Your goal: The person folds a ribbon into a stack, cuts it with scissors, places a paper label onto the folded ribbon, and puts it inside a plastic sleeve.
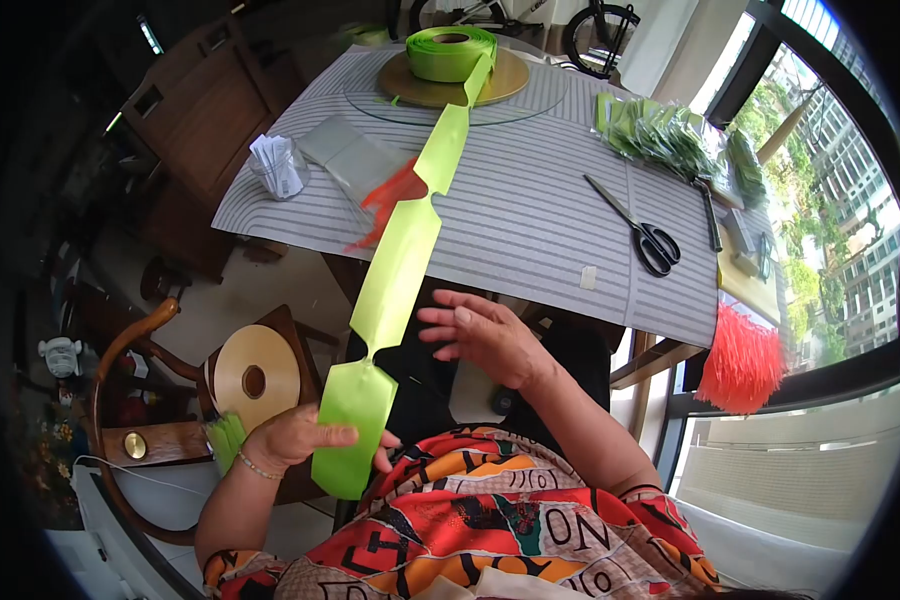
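Observation:
A bright green ribbon [398,262], pinched narrow at several points, runs from a green roll [448,55] at the table's far end down toward my lap. My left hand [315,437] grips the ribbon's near end, thumb on top and fingertips showing past its right edge. Just right of the ribbon, my right hand [485,335] is raised with its fingers apart, holding nothing. The roll sits on a round golden board over a glass turntable [355,100]. Part of the ribbon passes over red strands [395,198] lying on the table.
Black scissors [645,235] lie on the striped table [530,215]. Packed green bundles [660,135] are at the back right, and a red fringe [740,358] hangs off the right edge. A cup with white slips [278,167] stands left. A cream roll [257,375] rests on a chair.

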`<state>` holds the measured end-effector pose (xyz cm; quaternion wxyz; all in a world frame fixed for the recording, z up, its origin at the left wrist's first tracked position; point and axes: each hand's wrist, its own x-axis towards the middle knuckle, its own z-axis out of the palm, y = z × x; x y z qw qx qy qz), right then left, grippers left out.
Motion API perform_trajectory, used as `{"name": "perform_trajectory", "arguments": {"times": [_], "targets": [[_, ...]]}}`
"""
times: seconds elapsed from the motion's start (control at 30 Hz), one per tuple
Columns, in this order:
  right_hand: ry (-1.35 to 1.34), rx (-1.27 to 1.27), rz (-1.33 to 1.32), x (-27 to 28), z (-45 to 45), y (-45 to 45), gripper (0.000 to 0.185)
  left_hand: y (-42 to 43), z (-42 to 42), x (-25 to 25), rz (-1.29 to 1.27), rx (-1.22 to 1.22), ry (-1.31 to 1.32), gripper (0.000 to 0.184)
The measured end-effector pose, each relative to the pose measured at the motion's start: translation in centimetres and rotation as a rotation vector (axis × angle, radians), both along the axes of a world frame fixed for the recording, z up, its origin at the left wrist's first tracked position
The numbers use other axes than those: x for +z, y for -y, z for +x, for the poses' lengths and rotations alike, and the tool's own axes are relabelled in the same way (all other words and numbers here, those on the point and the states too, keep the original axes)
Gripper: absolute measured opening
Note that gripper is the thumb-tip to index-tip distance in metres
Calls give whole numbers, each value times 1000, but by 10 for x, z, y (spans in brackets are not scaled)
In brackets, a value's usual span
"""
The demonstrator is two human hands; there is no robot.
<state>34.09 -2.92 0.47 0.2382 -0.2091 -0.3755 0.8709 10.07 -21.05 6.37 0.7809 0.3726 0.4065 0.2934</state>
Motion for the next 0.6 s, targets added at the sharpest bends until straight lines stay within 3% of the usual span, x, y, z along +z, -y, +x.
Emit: {"name": "perform_trajectory", "arguments": {"times": [0.1, 0.2, 0.37, 0.47, 0.6], "targets": [[-226, -59, -197, -3, -55, -33, 39, 41, -9, 22, -57, 49, -61, 44], [-308, -157, -174, -14, -95, -60, 23, 75, -14, 25, -143, 109, -98, 43], [-152, -331, -116, 1, -82, -58, 9, 102, -34, -9, -310, 151, -147, 47], [-205, -311, -132, 19, -43, -40, 9, 80, -42, -49, -420, 355, -50, 47], [-215, -196, -254, 29, 5, 11, 11, -8, -21, -101, -342, 444, 87, 48]]}}
